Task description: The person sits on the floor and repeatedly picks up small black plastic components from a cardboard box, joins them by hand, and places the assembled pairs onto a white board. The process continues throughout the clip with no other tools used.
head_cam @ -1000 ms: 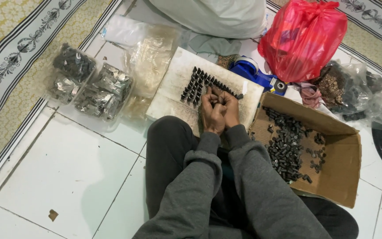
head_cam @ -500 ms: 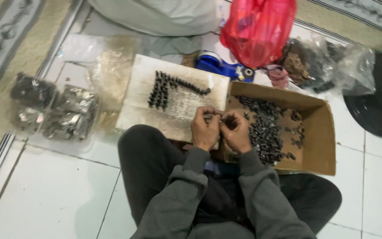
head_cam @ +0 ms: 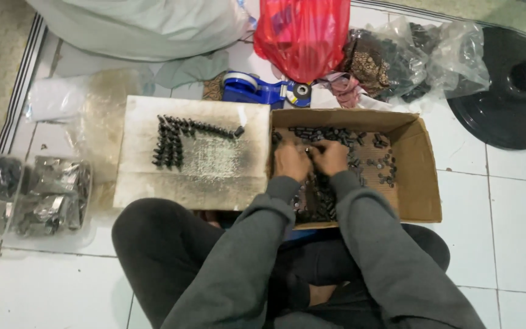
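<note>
— Where are your hands right now?

— Your left hand [head_cam: 291, 161] and right hand [head_cam: 331, 157] are side by side, touching, both down inside the cardboard box [head_cam: 424, 176], on the heap of small black parts [head_cam: 319, 198]. The fingers of both curl down into the heap; whether you are pinching a part, I cannot tell, since the fingertips are hidden.

— And the parts themselves?

— They cover the box floor, thickest at 6 o'clock from your hands and along the far wall at 12 o'clock; a few loose ones lie at 3 o'clock.

— What sits next to the box?

— At 9 o'clock, touching the box, lies a smudged white board [head_cam: 214, 176]. On it more black parts stand in rows [head_cam: 171, 143], with one line running toward the box.

— Farther out?

— At 12 o'clock beyond the box there is a blue tape dispenser [head_cam: 257, 91], and behind it a red plastic bag [head_cam: 302, 33]. At 1 o'clock lie clear bags of dark pieces [head_cam: 409, 58], and at 2 o'clock a round black base [head_cam: 506, 103] stands on the tiled floor [head_cam: 518, 231]. Far off at 9 o'clock, clear packets of dark parts [head_cam: 50, 198] lie on the floor. You sit cross-legged, grey sleeves [head_cam: 372, 244] reaching forward.
</note>
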